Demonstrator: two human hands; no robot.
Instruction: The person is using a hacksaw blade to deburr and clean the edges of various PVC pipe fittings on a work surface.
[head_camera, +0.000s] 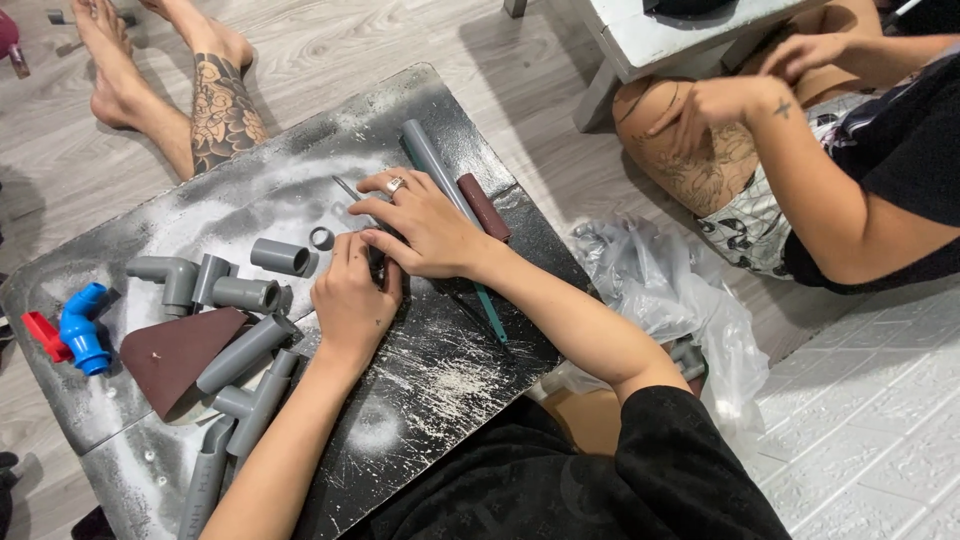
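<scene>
Grey wood-look flooring (330, 40) lies under a low black board dusted with pale powder (440, 390), which serves as the work surface. Near the board's middle, a small dark piece (377, 262) sits between both hands; it is mostly covered, so its shape cannot be told. The left hand (352, 300) curls around it from below, fingers closed against it. The right hand (425, 228), wearing a ring, lies over the top with fingers bent and pressed down onto the same piece, and a thin metal rod (346, 187) sticks out beyond its fingertips.

Just left of the hands lie a short grey plastic ring (321, 238) and a short grey pipe stub (280, 256). Under the right wrist runs a long grey plastic pipe (425, 155), with a dark red-brown bar (484, 206) beside it and a teal strip (490, 312) toward the board's near edge. Further left sit grey elbow fittings (190, 280), more grey pipe pieces (245, 385), a dark maroon sheet of abrasive paper (175, 352), and at the far left edge a blue plastic valve with a red handle (75, 330).

Right of the board lies a crumpled clear plastic bag (670, 290). Another person's tattooed leg (215, 100) rests on the floor beyond the board, and a second person (860, 170) sits at the right.
</scene>
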